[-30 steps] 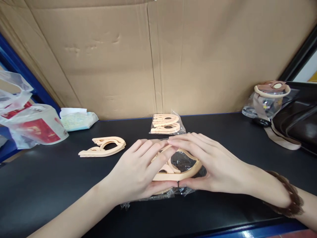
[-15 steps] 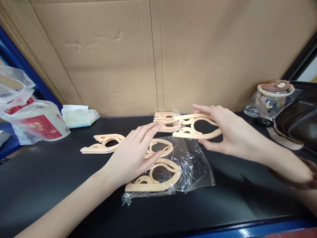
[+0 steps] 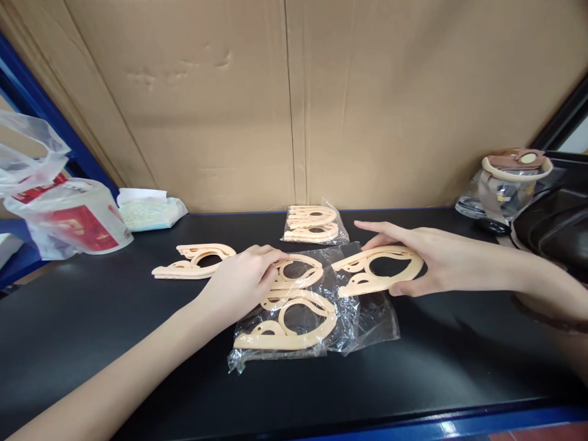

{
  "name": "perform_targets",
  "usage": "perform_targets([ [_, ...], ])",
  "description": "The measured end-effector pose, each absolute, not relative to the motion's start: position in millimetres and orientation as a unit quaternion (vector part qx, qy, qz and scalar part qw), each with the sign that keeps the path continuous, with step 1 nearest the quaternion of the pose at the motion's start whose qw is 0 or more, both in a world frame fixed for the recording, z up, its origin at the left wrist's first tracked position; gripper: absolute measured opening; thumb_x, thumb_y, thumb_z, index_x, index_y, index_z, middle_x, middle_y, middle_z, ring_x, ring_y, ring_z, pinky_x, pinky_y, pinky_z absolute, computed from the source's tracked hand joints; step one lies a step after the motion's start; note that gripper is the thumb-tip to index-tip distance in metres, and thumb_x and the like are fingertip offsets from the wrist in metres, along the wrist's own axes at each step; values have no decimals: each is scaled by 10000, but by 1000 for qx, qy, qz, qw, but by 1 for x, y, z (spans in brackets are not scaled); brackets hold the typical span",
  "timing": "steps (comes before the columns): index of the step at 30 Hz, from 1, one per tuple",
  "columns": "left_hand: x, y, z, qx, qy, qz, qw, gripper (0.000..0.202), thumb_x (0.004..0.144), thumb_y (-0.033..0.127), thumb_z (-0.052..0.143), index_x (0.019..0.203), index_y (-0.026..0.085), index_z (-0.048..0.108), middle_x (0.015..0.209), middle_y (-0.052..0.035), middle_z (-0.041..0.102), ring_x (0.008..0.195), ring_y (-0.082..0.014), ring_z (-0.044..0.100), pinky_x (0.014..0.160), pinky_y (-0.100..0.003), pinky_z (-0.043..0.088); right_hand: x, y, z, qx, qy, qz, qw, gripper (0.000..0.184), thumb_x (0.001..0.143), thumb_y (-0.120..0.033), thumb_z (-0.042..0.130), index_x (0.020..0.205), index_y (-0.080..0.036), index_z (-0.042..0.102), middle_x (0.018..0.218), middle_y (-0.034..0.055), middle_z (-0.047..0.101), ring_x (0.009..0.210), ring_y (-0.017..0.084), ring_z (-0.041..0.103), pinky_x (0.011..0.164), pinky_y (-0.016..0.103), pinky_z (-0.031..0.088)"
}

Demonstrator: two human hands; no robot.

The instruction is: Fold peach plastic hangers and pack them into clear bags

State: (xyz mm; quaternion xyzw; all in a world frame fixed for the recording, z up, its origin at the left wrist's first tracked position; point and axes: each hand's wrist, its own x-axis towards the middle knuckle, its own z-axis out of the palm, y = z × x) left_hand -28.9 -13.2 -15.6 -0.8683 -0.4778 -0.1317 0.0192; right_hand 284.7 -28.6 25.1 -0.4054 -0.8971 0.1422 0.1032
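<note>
My right hand (image 3: pixel 425 260) grips a cream folding hanger (image 3: pixel 386 286), folded up, by its rounded end; thumb below, fingers above. The hanger is held just over the right part of a clear plastic bag (image 3: pixel 376 324). In that bag lie more folded hangers (image 3: pixel 305 343), side by side on the black table. My left hand (image 3: pixel 250 272) is closed at the left end of the bagged hangers, its fingers curled and its fingertips partly hidden. Left of it rests a loose folded hanger (image 3: pixel 177 271), its rounded end close to the hand.
Farther back lies another clear bag of folded hangers (image 3: pixel 312 223). A tissue pack (image 3: pixel 151 211) and a bagged white-and-red tub (image 3: pixel 87 217) stand at the left. At the right are a clear bottle (image 3: pixel 509 184) with a strap and a black bag (image 3: pixel 551 214). Cardboard (image 3: pixel 206 110) walls the back.
My right hand has brought its hanger down and toward me, onto the bag's right side. My left hand's fingers, stretched out before, have drawn back and curled at the bagged hangers.
</note>
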Motion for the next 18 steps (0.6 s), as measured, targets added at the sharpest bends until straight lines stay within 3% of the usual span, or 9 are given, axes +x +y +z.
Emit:
perform_targets([
  [8, -25, -13, -18, -885, -447, -130, 3, 384, 907, 176, 339, 1140, 214, 642, 1165, -32, 635, 1038, -217, 579, 889, -363, 469, 265, -22, 1, -410, -883, 144, 179, 825, 739, -489, 686, 1439, -307, 289, 1272, 41, 567, 1125, 242, 569, 941, 386, 471],
  [11, -24, -15, -16, -890, -436, -132, -34, 334, 939, 322, 401, 1184, 243, 614, 1158, -26, 627, 1060, -217, 555, 916, -363, 448, 257, -21, -11, -399, -881, 145, 207, 827, 735, -515, 686, 1430, -288, 300, 1337, 71, 504, 1147, 256, 553, 936, 396, 480],
  [14, -24, -16, -15, -894, -426, -125, -60, 418, 906, 501, 466, 1242, 277, 572, 1188, -26, 606, 1090, -233, 528, 926, -377, 434, 246, -24, -17, -427, -874, 104, 208, 821, 771, -542, 641, 1450, -291, 254, 1349, 85, 492, 1135, 270, 556, 897, 420, 496],
  [18, -24, -15, -18, -897, -416, -136, -59, 522, 872, 603, 461, 1257, 265, 565, 1261, -51, 571, 1142, -259, 493, 954, -406, 408, 240, -27, -14, -492, -850, -7, 190, 910, 757, -674, 569, 1479, -245, 221, 1171, 118, 590, 1008, 305, 586, 802, 463, 500],
])
